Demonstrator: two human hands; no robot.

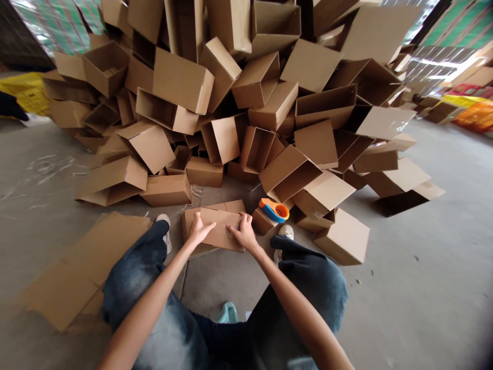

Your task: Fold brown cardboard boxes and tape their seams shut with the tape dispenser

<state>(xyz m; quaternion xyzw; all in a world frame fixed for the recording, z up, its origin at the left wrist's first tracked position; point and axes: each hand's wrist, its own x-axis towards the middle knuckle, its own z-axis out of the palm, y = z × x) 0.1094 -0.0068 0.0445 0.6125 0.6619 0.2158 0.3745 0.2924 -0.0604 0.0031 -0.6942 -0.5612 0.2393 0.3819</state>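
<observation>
Between my knees a brown cardboard box (220,234) lies low over the floor, its flat face up. My left hand (199,229) grips its left side, thumb laid across the top face. On the opposite side my right hand (244,234) holds the box, thumb on the face and fingers bent over the far edge. The fingers' undersides are hidden. More cardboard (227,205) shows behind and beneath the box. Just right of my right hand, an orange and blue tape dispenser (274,210) rests on a small box (262,223).
A high heap of open boxes (183,82) fills the space ahead. Flat cardboard sheets (84,267) lie on the concrete floor (408,298) at left. Yellow crates (33,95) stand far left, orange ones (477,118) far right. My shoes flank the held box.
</observation>
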